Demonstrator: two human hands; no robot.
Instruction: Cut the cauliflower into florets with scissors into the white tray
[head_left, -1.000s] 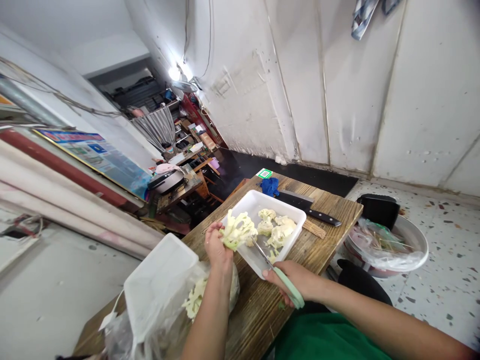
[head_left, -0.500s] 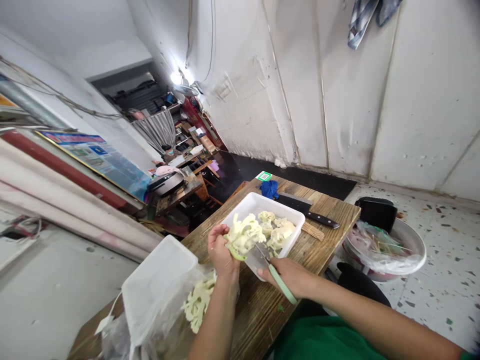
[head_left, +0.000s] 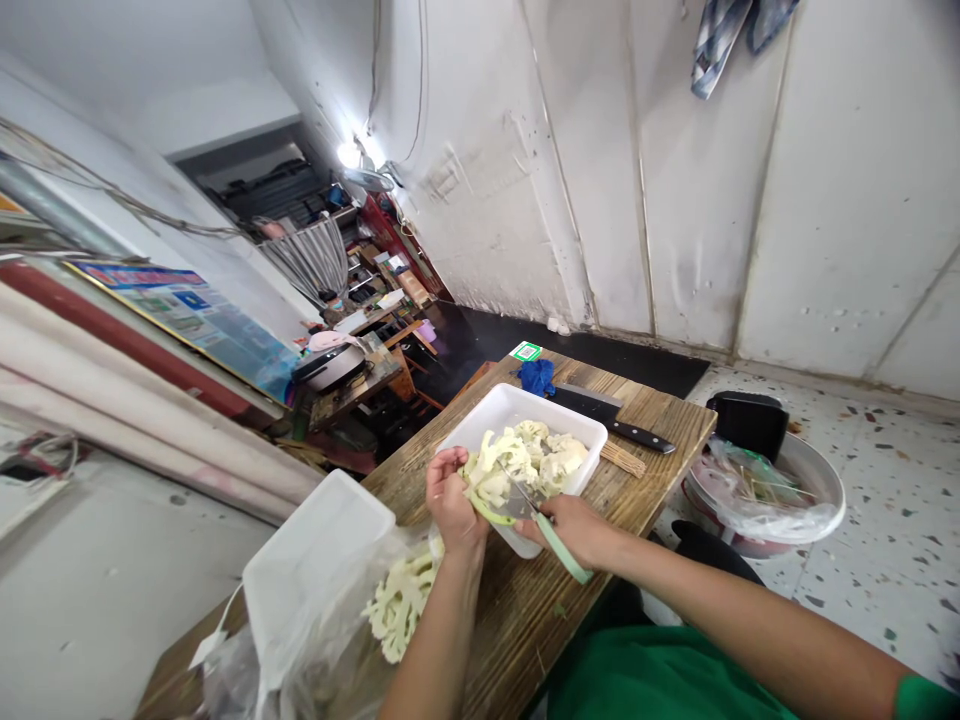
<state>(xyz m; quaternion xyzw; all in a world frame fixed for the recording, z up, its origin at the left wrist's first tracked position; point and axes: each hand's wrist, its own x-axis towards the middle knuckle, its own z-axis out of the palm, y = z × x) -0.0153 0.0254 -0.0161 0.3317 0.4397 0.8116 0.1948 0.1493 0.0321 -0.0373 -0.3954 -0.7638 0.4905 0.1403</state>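
Head view: the pale cream cauliflower piece with a green stalk [head_left: 496,478] is up over the near left part of the white rectangular plastic tray [head_left: 478,424], in my left hand [head_left: 456,508]. Left fingers half curled round its stalk side; the grip underneath is hidden, so can't tell how tight. My right hand [head_left: 571,530] is closed round the pale green handles of the metal-bladed scissors [head_left: 561,552]. Blades point up-left into the cauliflower's near right side; can't tell how far apart they are or if they bite.

Cut cream cauliflower florets [head_left: 564,460] sit in the tray's far right part. Tray is on the brown wooden table [head_left: 679,412]. Just right of it: bundle of thin tan wooden sticks [head_left: 624,460], then the broad-bladed knife with a black riveted handle [head_left: 641,436]. Crumpled blue cloth-like item [head_left: 537,377] beyond the tray. By my left forearm, another big cream cauliflower chunk [head_left: 399,605] at a clear plastic bag [head_left: 326,635].
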